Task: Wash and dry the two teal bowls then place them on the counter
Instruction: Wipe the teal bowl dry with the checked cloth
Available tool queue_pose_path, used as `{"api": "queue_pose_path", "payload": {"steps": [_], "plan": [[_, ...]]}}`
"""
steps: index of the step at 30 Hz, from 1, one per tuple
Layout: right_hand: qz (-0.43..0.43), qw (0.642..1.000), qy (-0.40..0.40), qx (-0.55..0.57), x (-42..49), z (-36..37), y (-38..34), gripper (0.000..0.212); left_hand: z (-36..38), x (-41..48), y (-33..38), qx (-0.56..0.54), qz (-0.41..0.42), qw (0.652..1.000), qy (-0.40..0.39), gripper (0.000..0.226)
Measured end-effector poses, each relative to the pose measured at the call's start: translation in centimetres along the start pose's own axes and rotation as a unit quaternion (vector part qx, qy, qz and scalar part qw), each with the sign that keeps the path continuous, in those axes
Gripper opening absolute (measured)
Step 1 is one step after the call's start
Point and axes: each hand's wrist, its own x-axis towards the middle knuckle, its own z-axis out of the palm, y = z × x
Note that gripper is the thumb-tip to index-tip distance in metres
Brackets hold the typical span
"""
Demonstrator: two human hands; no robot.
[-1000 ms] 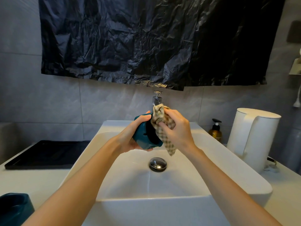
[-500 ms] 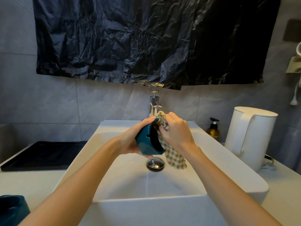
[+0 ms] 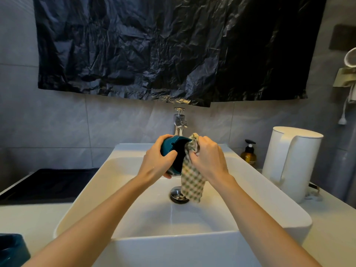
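Observation:
My left hand (image 3: 154, 162) grips a teal bowl (image 3: 173, 149) tipped on its side above the white sink (image 3: 92, 189), its opening facing right. My right hand (image 3: 209, 158) holds a green-and-white checked cloth (image 3: 191, 182) against the bowl's rim and inside; the cloth's loose end hangs down toward the drain (image 3: 178, 194). A second teal bowl (image 3: 11, 251) stands on the counter (image 3: 34, 218) at the lower left, partly cut off by the frame edge.
The chrome tap (image 3: 180, 122) stands just behind the hands. A dark tray (image 3: 48, 185) lies on the counter to the left. At the right are a brown pump bottle (image 3: 248, 154) and a white kettle (image 3: 290, 164). Black plastic sheet (image 3: 173, 49) covers the wall above.
The left hand has turned the bowl in its grip, thumb now across its side. The right hand has shifted the cloth along the rim, and more cloth hangs down.

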Motion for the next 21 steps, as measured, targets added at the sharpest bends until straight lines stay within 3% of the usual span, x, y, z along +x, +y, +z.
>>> {"api": "queue_pose_path", "payload": {"steps": [7,16,18,21], "plan": [[-0.118,0.992,0.039,-0.033,-0.4,0.2,-0.3,0.017,-0.6,-0.1,0.3,0.119,0.017,0.993,-0.011,0.039],[0.095,0.990,-0.006,0.108,-0.5,1.2,-1.9,0.010,-0.3,-0.4,0.2,0.103,0.022,0.992,0.074,0.042],[0.153,0.977,-0.057,0.139,-0.4,1.3,-2.2,0.013,-0.3,-0.3,0.1,0.086,0.017,0.991,0.097,0.041],[0.251,0.928,-0.178,0.209,-0.1,1.4,-1.8,0.028,-0.4,-0.3,-0.1,0.103,0.017,0.989,0.105,0.042]]}}
